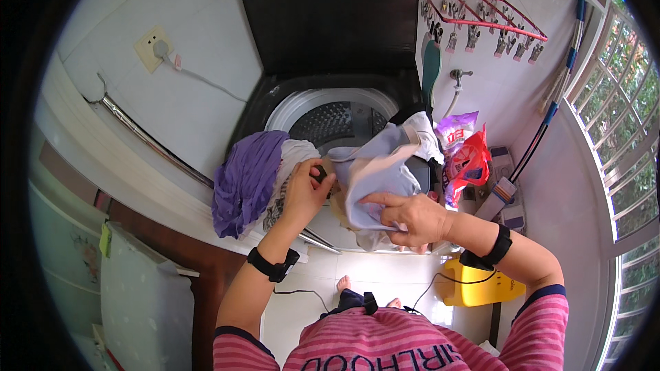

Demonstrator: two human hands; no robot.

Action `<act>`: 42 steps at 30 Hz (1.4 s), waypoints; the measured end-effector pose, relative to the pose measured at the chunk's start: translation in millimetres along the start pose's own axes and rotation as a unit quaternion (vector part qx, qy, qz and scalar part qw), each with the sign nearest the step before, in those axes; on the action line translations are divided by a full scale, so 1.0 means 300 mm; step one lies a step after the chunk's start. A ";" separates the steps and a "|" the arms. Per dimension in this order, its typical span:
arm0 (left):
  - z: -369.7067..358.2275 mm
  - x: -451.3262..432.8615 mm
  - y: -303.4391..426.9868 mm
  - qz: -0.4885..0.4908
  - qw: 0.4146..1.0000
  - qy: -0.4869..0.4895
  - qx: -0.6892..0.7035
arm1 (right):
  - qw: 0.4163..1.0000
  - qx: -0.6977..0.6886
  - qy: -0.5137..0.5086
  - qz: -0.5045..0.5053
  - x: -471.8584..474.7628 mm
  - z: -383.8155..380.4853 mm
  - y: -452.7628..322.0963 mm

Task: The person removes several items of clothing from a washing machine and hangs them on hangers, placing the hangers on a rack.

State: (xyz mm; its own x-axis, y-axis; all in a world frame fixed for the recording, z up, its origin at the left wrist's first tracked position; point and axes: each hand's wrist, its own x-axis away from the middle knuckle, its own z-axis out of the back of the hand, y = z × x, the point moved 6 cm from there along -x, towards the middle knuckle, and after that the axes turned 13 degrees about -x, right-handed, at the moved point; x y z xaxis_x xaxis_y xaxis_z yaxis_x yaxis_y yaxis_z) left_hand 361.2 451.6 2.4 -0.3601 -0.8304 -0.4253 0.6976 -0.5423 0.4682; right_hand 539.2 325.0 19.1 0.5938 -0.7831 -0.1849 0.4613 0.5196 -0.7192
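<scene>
A light blue garment with a pale pink band [361,165] hangs over the front of a top-loading washing machine [330,15], whose lid stands up and whose metal drum [332,118] shows. My right hand [415,216] is against the garment, its index finger stretched across the cloth; its grip is unclear. My left hand [307,188] has thumb and fingers pinched around a small dark item [319,173], close to the garment's left edge. Purple cloth [247,180] and white cloth [299,152] lie on the machine's left front rim. White and black clothes [424,134] lie on its right.
Red and purple detergent bags [466,159] stand right of the machine, below a tap [459,74]. A red clip hanger [484,23] hangs above. A yellow plastic stool [479,283] is at lower right, and a metal rod [154,139] runs along the left.
</scene>
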 end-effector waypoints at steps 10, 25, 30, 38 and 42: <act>-0.040 0.117 0.339 -0.095 0.975 -0.161 -0.120 | 0.980 0.135 0.127 0.069 0.052 -0.164 0.071; 0.015 0.109 0.298 -0.096 0.993 -0.008 0.065 | 0.788 -0.487 0.348 -0.143 0.086 0.003 0.026; 0.127 -0.029 0.278 -0.126 0.981 0.076 0.125 | 0.805 -0.329 0.493 -0.029 0.056 0.303 -0.187; 0.303 0.036 0.472 -0.198 0.900 -0.002 0.387 | 0.721 -0.203 0.644 0.158 0.262 0.478 -0.628; 0.325 0.189 0.639 -0.255 0.805 -0.120 0.522 | 0.747 0.006 0.665 -0.002 0.378 0.305 -0.785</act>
State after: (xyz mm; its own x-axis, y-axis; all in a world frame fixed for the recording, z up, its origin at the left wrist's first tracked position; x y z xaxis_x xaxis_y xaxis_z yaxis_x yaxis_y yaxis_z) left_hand 414.0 288.2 143.6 -0.6311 -0.3987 -0.6653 -0.4341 -0.5293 0.7290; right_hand 558.2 145.2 228.9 -0.5838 -0.4266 -0.6908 0.4722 0.5137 -0.7163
